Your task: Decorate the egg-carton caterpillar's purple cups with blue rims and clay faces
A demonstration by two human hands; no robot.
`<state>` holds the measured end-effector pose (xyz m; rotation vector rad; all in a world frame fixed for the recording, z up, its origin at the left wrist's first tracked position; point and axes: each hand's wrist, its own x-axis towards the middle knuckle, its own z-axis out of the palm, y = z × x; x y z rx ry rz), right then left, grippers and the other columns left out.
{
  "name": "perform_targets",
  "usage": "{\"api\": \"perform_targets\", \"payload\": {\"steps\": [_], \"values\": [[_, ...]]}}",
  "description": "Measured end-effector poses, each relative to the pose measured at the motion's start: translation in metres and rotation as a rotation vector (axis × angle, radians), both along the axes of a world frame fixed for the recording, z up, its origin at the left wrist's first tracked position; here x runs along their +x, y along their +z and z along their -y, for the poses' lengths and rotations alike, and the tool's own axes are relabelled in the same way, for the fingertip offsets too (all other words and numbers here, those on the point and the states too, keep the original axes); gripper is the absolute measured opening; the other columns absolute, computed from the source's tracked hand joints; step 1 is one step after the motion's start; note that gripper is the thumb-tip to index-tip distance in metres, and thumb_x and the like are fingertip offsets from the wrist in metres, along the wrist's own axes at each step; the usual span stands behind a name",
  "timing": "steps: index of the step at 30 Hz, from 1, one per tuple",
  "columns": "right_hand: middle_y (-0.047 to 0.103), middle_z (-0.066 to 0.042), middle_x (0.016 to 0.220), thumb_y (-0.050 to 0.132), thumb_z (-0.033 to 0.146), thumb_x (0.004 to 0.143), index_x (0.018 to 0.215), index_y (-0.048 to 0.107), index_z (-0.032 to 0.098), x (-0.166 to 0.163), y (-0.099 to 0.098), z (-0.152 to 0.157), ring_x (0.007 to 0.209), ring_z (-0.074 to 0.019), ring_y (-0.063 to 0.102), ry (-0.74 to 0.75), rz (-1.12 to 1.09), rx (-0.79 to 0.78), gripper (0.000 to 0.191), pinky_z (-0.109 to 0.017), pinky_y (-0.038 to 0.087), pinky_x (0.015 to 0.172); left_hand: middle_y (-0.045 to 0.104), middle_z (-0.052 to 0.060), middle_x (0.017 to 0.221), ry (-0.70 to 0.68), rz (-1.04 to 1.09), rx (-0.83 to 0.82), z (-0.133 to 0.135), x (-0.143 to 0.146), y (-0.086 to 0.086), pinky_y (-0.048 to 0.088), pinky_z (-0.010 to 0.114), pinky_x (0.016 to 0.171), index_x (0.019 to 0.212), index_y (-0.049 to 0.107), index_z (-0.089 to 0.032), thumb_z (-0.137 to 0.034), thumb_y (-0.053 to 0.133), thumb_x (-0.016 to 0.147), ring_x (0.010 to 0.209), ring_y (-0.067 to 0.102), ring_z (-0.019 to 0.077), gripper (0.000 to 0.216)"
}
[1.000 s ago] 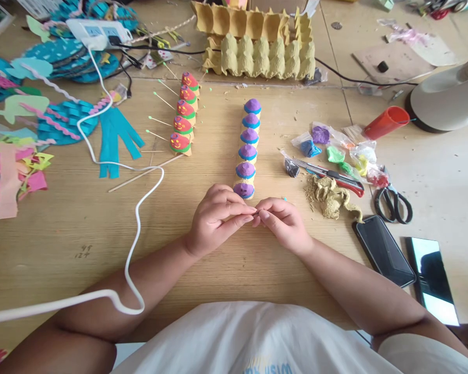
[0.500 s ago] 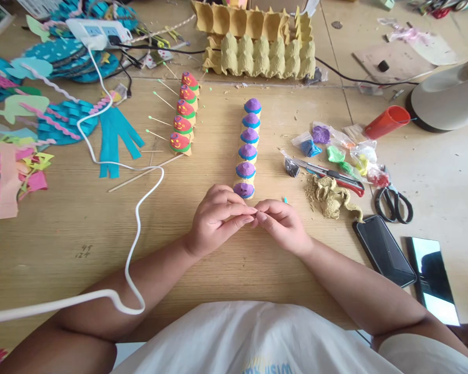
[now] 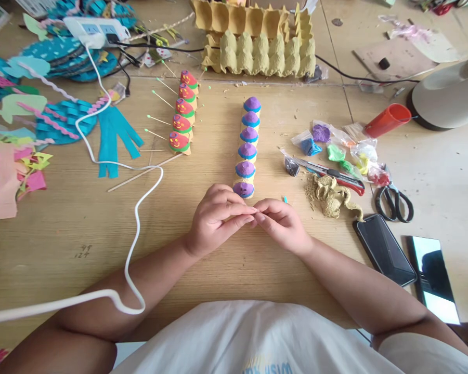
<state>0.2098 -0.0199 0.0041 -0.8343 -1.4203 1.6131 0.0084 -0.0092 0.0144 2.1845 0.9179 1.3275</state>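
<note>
Head: L hand [image 3: 216, 218] & R hand [image 3: 286, 226] fingers [image 3: 236, 223] pinched, contents unclear, nr purple strip [image 3: 248, 151].

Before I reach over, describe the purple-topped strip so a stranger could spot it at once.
Find the yellowish egg-carton pieces at the far side of the table. Between them and the white shirt, the purple-topped strip runs toward that shirt. Its six purple domes edged in blue set it apart from the red-and-green strip left of it, with five.

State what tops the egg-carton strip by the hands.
On the egg-carton strip sit six blue-rimmed purple caps, the nearest with dark marks; carton beneath them is hidden.
</note>
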Motion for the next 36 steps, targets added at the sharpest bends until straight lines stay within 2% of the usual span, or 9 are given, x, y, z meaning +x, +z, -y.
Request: {"api": "perform_targets", "payload": {"steps": [12,21,26,36], "values": [[0.071,-0.005,0.085,0.066,0.043,0.100,0.092,0.070,0.019,-0.0005,-0.0010,0.0002,0.080,-0.0154,0.066,-0.003,-0.024,0.034,0.026,-0.029,0.056,0.075,0.075,0.001,0.087,-0.001,-0.010,-0.005,0.0000,0.0001,-0.0008,0.055,0.036,0.084,0.099,0.077,-0.027,-0.026,0.075,0.095,0.088,0.065,0.0166,0.004],[0.069,-0.003,0.081,0.066,0.036,0.100,0.086,0.068,0.019,-0.0003,-0.0005,0.0000,0.075,-0.0139,0.063,-0.031,-0.034,0.048,0.022,-0.027,0.052,0.070,0.076,0.001,0.091,-0.012,-0.003,-0.004,-0.0005,0.0015,-0.0023,0.053,0.037,0.086,0.104,0.074,-0.025,-0.028,0.078,0.092,0.088,0.066,0.0172,0.013],[0.068,-0.003,0.079,0.067,0.040,0.099,0.087,0.068,0.018,0.0007,-0.0009,-0.0001,0.074,-0.0139,0.062,-0.048,-0.009,0.050,0.024,-0.027,0.052,0.070,0.076,0.002,0.091,-0.015,0.008,-0.027,0.0011,0.0013,0.0000,0.053,0.038,0.088,0.102,0.074,-0.024,-0.021,0.073,0.095,0.089,0.066,0.0176,0.008],[0.067,-0.003,0.076,0.067,0.045,0.098,0.084,0.067,0.019,0.0004,-0.0011,-0.0007,0.069,-0.0140,0.060,-0.056,0.036,0.058,0.029,-0.028,0.051,0.066,0.075,0.001,0.089,0.012,0.007,-0.032,0.0009,0.0019,-0.0007,0.054,0.037,0.088,0.098,0.075,-0.025,-0.023,0.076,0.093,0.089,0.066,0.0171,0.005]]}}
